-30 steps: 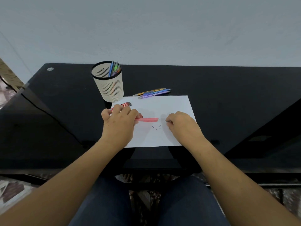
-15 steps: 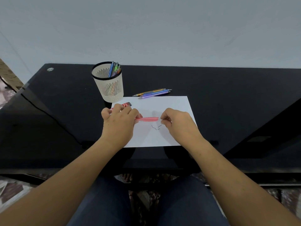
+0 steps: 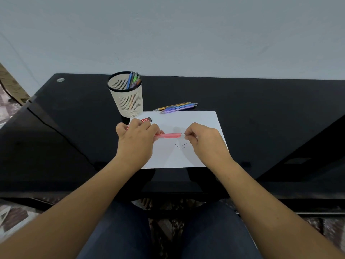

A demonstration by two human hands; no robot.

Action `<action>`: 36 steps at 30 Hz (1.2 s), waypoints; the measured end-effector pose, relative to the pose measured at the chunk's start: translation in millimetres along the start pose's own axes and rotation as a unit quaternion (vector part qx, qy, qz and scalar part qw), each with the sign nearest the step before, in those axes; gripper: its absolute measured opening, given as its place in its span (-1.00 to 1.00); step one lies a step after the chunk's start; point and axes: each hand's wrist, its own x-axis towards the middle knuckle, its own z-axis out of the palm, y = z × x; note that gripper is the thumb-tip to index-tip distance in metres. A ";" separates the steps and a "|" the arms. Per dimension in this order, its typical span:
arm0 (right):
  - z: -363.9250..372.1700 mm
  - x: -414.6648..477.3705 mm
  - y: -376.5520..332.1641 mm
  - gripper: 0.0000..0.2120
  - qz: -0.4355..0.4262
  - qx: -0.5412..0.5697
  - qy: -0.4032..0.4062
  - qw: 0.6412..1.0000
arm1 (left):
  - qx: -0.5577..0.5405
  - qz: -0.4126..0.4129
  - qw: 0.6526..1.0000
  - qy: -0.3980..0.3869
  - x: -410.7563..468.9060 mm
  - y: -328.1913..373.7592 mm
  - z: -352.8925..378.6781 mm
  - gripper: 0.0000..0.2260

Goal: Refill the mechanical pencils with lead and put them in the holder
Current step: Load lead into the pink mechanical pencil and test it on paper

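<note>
One black table (image 3: 242,94), one white paper (image 3: 201,120), one slotted holder (image 3: 128,103) at its far-left corner with roughly four stowed pencils (image 3: 133,80), and about four loose pencils (image 3: 177,107) just behind the paper. My left hand (image 3: 136,141) grips the one pink pencil (image 3: 169,135) over the paper; my right hand (image 3: 205,141) pinches a barely visible lead (image 3: 184,134) at its end. One red lead case (image 3: 146,120) is half hidden by my fingers, only "7" legible; four lead bits (image 3: 180,146) lie on the paper.

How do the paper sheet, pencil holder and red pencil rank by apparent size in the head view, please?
1. paper sheet
2. pencil holder
3. red pencil, partly hidden by the left hand
</note>
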 end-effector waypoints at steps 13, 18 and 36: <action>1.7 -0.1 0.2 -0.95 0.004 0.019 0.010 1.000 | -0.010 -0.002 1.000 -0.006 0.1 0.6 2.5 -0.84; 2.0 0.6 3.1 -0.92 0.003 0.011 0.015 1.000 | -0.007 -0.007 1.000 0.000 -0.5 -2.0 3.1 -0.85; 5.2 1.0 2.2 -0.96 0.000 0.040 -0.010 0.999 | -0.023 0.021 0.999 -0.007 -0.2 1.0 -0.5 -0.84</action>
